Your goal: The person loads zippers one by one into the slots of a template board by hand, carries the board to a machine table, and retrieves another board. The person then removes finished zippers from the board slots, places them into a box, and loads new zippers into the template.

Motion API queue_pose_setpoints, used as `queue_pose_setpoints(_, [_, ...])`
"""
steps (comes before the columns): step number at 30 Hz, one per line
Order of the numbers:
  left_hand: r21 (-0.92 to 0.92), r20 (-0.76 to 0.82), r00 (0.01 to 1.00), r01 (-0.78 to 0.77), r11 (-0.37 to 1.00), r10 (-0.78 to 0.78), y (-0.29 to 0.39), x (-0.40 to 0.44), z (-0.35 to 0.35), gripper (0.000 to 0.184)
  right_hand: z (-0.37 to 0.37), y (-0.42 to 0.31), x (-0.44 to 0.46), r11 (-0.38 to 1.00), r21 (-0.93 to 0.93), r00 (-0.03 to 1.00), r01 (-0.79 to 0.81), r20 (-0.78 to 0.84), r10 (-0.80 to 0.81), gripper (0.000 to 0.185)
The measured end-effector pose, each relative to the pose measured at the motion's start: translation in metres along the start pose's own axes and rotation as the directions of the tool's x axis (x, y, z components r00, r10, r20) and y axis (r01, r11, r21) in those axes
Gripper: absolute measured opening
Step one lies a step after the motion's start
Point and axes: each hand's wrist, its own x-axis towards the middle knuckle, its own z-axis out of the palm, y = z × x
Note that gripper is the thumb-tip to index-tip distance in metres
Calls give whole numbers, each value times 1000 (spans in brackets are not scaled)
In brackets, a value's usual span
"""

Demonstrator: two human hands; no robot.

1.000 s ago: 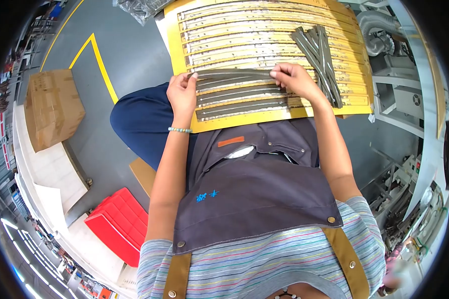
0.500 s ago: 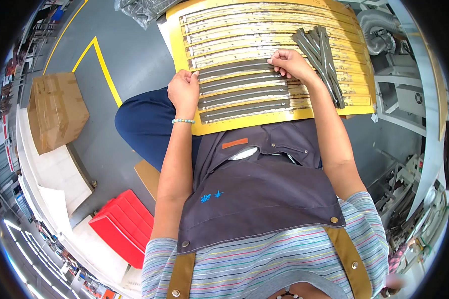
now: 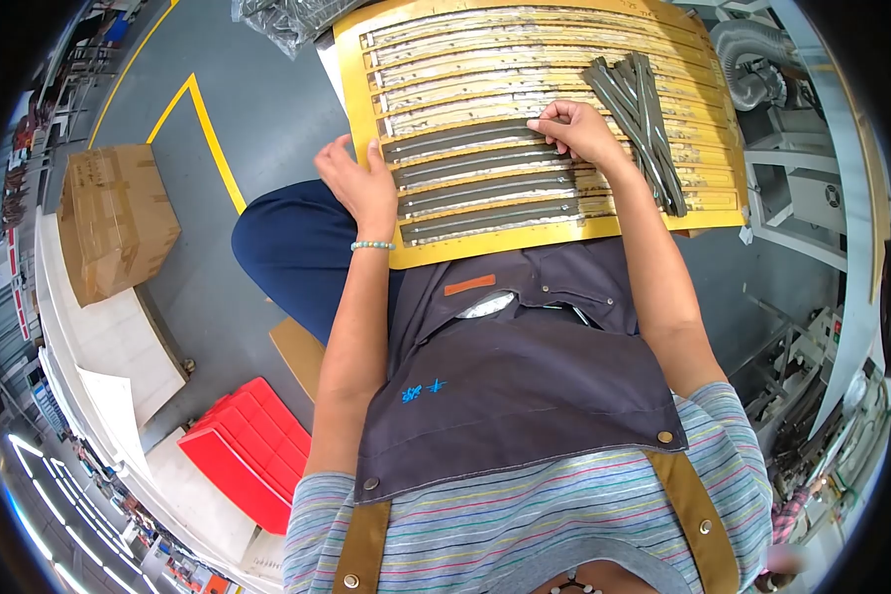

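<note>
A yellow template board (image 3: 485, 245) with long parallel slots lies across my lap. Several dark grey zippers (image 3: 490, 185) lie side by side in its nearer slots. My right hand (image 3: 582, 132) pinches the right end of the uppermost placed zipper (image 3: 455, 140), which stretches straight along its slot. At the board's left edge, my left hand (image 3: 359, 186) is open, thumb and fingers apart, close to that zipper's left end. More loose zippers (image 3: 642, 124) lie in a crossed pile on the board, right of my right hand.
A clear plastic bag of dark material (image 3: 292, 20) sits beyond the board's left corner. On the left are a cardboard box (image 3: 119, 223) and a red plastic bin (image 3: 247, 450). Machine framing and a flexible metal duct (image 3: 747, 64) stand to the right.
My left hand has let go of the zipper's left end and moved slightly left, its fingers spreading. My right hand keeps its pinch at the right end, nearly in the same place.
</note>
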Motion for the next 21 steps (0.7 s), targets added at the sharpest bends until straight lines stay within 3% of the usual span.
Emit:
queue_pose_setpoints(2, [68, -87, 996, -25, 997, 31, -2, -3, 3, 70, 2, 2, -1, 1000, -8, 1000, 14, -27, -14, 25])
queue_pose_setpoints(5, [126, 21, 999, 23, 992, -26, -23, -10, 26, 83, 7, 6, -2, 997, -41, 995, 67, -77, -70, 24])
queue_pose_setpoints(8, [-4, 318, 938, 149, 989, -140, -14, 3, 15, 83, 11, 11, -2, 987, -87, 981, 133, -128, -143, 24])
queue_pose_setpoints(13, [-73, 315, 938, 173, 982, -142, -19, 4, 19, 76, 15, 6, -8, 925, -330, 912, 187, -292, -288, 24])
queue_pose_setpoints(21, [-53, 353, 916, 223, 973, -191, -8, 4, 12, 75, 15, 6, -3, 899, -422, 932, 115, -266, -244, 24])
